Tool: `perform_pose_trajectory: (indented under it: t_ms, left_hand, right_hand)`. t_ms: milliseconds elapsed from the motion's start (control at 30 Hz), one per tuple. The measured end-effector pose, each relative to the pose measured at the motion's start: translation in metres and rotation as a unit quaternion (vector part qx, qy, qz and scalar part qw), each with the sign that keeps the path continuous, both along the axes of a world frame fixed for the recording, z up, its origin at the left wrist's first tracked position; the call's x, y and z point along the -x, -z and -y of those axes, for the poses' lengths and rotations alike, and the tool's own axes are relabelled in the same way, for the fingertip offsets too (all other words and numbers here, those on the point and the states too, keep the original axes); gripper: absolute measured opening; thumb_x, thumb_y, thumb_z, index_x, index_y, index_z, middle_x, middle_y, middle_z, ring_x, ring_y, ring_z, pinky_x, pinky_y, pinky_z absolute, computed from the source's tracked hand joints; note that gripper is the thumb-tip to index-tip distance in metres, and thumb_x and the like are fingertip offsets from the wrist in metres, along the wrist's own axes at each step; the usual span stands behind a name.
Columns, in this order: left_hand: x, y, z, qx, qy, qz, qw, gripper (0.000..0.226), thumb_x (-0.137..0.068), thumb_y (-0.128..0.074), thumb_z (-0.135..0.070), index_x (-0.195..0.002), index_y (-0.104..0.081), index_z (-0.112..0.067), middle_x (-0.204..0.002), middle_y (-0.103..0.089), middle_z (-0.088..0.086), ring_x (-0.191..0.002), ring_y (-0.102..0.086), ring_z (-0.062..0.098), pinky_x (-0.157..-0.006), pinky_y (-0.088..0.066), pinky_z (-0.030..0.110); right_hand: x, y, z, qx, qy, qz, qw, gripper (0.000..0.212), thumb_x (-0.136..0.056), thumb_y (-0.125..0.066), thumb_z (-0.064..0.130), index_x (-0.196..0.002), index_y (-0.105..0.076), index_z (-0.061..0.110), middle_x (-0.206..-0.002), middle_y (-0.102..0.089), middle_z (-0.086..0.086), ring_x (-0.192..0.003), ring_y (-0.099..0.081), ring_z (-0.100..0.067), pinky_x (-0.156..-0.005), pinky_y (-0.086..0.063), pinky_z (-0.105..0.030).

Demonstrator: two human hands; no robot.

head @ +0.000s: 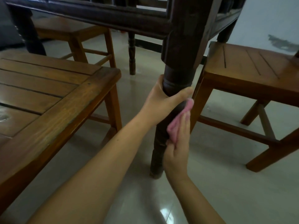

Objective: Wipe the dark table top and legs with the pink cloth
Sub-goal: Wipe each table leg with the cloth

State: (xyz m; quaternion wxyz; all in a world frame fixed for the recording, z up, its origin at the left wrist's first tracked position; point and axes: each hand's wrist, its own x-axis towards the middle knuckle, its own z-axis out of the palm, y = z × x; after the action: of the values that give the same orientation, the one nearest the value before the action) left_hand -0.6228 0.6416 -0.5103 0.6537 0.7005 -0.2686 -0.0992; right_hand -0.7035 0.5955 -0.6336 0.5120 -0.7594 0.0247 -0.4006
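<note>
The dark table's near leg [177, 50] comes down from the dark apron rail [100, 15] at the top of the head view to the floor. My left hand [163, 102] grips the turned upper part of the leg, thumb on the left and fingers wrapped round the front. Below it, my right hand [177, 146] presses the pink cloth [179, 122] flat against the right side of the leg, with the fingers straight and pointing up. The table top itself is out of view.
A brown slatted stool [53, 101] stands at the left, and another brown stool [252, 68] at the right, close to the leg. A third stool [72, 31] stands behind, under the table. A far dark leg [131, 54] rises from the glossy tiled floor [210, 183].
</note>
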Motion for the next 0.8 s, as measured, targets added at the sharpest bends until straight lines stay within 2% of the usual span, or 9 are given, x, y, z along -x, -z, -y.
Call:
perform_pose_trajectory:
  t_ms: [67, 133, 233, 400, 467, 567, 700, 733, 800]
  left_hand:
    - [0.001, -0.001, 0.000, 0.003, 0.002, -0.008, 1.000, 0.057, -0.078, -0.069, -0.030, -0.126, -0.040, -0.023, -0.104, -0.053, -0.015, -0.094, -0.050, -0.005, -0.078, -0.039, 0.014]
    - [0.000, 0.000, 0.000, 0.003, 0.004, -0.010, 1.000, 0.057, -0.078, -0.069, -0.031, -0.127, -0.040, -0.024, -0.105, -0.053, -0.014, -0.094, -0.050, -0.003, -0.076, -0.040, 0.015]
    - [0.000, 0.001, -0.001, -0.001, 0.005, -0.006, 1.000, 0.061, -0.078, -0.069, -0.030, -0.130, -0.038, -0.020, -0.112, -0.054, -0.006, -0.100, -0.052, 0.004, -0.082, -0.042, 0.019]
    - [0.000, -0.003, -0.005, -0.016, 0.010, -0.008, 1.000, 0.055, -0.078, -0.068, -0.032, -0.124, -0.040, -0.022, -0.103, -0.056, -0.009, -0.092, -0.055, 0.000, -0.075, -0.043, 0.015]
    - [0.001, -0.006, -0.006, -0.028, 0.017, -0.005, 0.999, 0.056, -0.078, -0.068, -0.032, -0.125, -0.040, -0.021, -0.105, -0.057, -0.008, -0.093, -0.055, 0.000, -0.073, -0.042, 0.013]
    - [0.000, -0.006, -0.005, -0.029, 0.018, -0.004, 0.999, 0.062, -0.077, -0.070, -0.033, -0.130, -0.040, -0.019, -0.117, -0.057, -0.001, -0.105, -0.054, 0.009, -0.083, -0.043, 0.021]
    - [-0.001, -0.004, -0.004, -0.021, 0.007, -0.008, 1.000, 0.065, -0.076, -0.071, -0.034, -0.131, -0.040, -0.017, -0.119, -0.057, 0.003, -0.108, -0.055, 0.015, -0.094, -0.045, 0.034]
    - [-0.001, -0.004, -0.004, -0.023, 0.006, -0.007, 1.000, 0.066, -0.076, -0.071, -0.035, -0.131, -0.040, -0.017, -0.120, -0.057, 0.003, -0.109, -0.055, 0.016, -0.096, -0.044, 0.038]
    - [-0.002, -0.003, -0.003, -0.031, 0.007, -0.005, 0.999, 0.067, -0.075, -0.071, -0.037, -0.131, -0.039, -0.018, -0.121, -0.056, 0.003, -0.111, -0.054, 0.017, -0.098, -0.044, 0.041]
  right_hand:
    - [0.007, 0.044, 0.003, 0.080, 0.008, -0.046, 0.996, 0.076, -0.089, -0.032, 0.006, -0.147, 0.001, 0.043, -0.154, 0.006, 0.030, -0.145, 0.002, -0.001, -0.117, -0.006, -0.022]
    - [0.018, 0.078, 0.006, 0.123, 0.021, -0.087, 0.988, 0.079, -0.091, -0.033, 0.009, -0.144, 0.005, 0.052, -0.154, 0.008, 0.030, -0.144, 0.002, 0.001, -0.116, -0.007, -0.033]
    - [0.019, 0.065, -0.001, 0.042, 0.030, -0.086, 0.995, 0.085, -0.092, -0.033, -0.007, -0.144, -0.002, 0.053, -0.158, -0.003, 0.020, -0.147, -0.007, -0.014, -0.116, -0.016, -0.049]
    - [-0.010, -0.002, -0.003, 0.172, 0.023, 0.018, 0.985, 0.053, -0.096, -0.035, 0.005, -0.146, -0.019, 0.002, -0.158, 0.003, -0.005, -0.147, 0.005, -0.017, -0.120, -0.006, -0.028]
    - [-0.012, 0.009, 0.008, 0.314, 0.057, 0.022, 0.947, 0.042, -0.100, -0.035, 0.012, -0.142, -0.029, 0.006, -0.159, -0.001, 0.001, -0.147, 0.004, -0.027, -0.120, -0.008, -0.043]
    - [-0.008, 0.041, 0.022, 0.479, 0.077, -0.009, 0.874, 0.044, -0.095, -0.046, 0.012, -0.138, -0.038, 0.008, -0.150, -0.029, -0.013, -0.146, -0.006, -0.033, -0.116, -0.015, -0.056]
    - [0.000, 0.081, 0.009, 0.598, 0.006, -0.194, 0.778, 0.061, -0.061, -0.080, 0.016, -0.118, -0.065, 0.005, -0.125, -0.063, -0.013, -0.121, -0.055, -0.030, -0.108, -0.034, -0.045]
    - [0.004, 0.090, 0.003, 0.595, -0.016, -0.262, 0.759, 0.059, -0.061, -0.083, 0.022, -0.115, -0.067, 0.005, -0.123, -0.064, -0.012, -0.119, -0.057, -0.029, -0.107, -0.035, -0.041]
    - [0.014, 0.112, -0.004, 0.651, -0.061, -0.386, 0.651, 0.052, -0.084, -0.066, 0.027, -0.128, -0.055, 0.002, -0.142, -0.047, -0.017, -0.137, -0.036, -0.032, -0.114, -0.015, -0.041]
